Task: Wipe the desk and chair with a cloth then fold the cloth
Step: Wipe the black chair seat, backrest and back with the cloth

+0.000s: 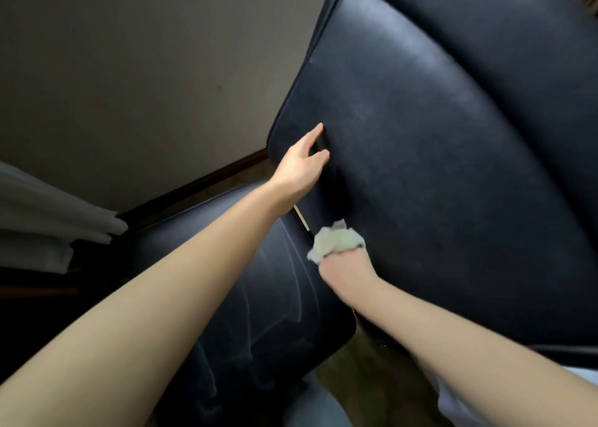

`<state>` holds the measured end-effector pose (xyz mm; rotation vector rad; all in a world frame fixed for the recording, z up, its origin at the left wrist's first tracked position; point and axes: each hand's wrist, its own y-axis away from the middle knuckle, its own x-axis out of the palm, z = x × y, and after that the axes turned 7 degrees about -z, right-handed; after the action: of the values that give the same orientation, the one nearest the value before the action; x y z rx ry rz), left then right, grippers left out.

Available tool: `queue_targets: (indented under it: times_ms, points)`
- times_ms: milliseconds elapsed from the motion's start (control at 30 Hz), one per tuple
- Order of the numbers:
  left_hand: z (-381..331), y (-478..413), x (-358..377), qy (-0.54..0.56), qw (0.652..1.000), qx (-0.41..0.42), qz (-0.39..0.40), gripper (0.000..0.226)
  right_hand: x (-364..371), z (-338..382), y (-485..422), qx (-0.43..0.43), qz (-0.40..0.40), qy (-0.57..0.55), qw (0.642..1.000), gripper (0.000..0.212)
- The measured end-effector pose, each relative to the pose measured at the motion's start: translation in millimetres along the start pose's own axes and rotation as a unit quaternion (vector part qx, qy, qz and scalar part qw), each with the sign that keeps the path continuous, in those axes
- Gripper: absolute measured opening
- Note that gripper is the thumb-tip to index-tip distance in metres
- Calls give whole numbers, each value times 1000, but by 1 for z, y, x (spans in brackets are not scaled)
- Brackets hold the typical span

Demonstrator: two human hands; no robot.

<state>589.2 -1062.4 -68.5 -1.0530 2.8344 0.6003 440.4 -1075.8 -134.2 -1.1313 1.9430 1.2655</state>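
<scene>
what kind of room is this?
Probably a bedroom or hotel room, not certain: a dark leather chair, a beige wall with dark wooden baseboard, and white fabric at left.

It looked like a furnished room in a home or hotel, with a padded dark-blue leather-look chair [437, 135] near a plain beige wall [145, 70] edged by a dark wooden baseboard [200, 183], a brownish floor [372, 371] and folds of white fabric [48, 213] at one side.
</scene>
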Motion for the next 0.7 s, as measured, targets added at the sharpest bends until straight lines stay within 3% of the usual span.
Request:
queue_targets:
  times_ms: [167, 267, 433, 500, 533, 567, 600, 633, 667, 700]
  points:
    - [-9, 7, -12, -16, 999, -31, -30, 45, -58, -54, -15, 72, -124, 23, 989, 48]
    - [-33, 18, -19, -51, 998, -14, -43, 46, -88, -82, 29, 39, -190, -12, 981, 51]
    - [-80, 35, -13, -89, 995, 37, -29, 46, -67, -61, 94, 7, -89, 28, 996, 57]
    - [-93, 44, -7, -86, 995, 47, -13, 47, -28, -23, 114, -3, 68, 72, 995, 38]
    - [-98, 47, -3, -87, 995, 50, -1, 47, 7, -11, 114, 54, 80, -16, 995, 26]
    - [-102, 50, 2, -88, 995, 52, 13, 47, 34, -4, 116, 106, 65, -109, 986, 35]
    - [-104, 54, 6, -91, 994, 51, 30, 47, 47, 1, 114, 137, 41, -130, 981, 43]
    - [-106, 59, 11, -97, 993, 45, 52, 47, 39, -1, 112, 113, 59, -145, 981, 42]
    - [-107, 63, 14, -100, 991, 35, 77, 47, 11, -6, 110, 61, 128, -159, 977, 36]
    - [-107, 66, 17, -101, 990, 27, 97, 48, -14, -12, 102, 30, 130, -134, 982, 31]
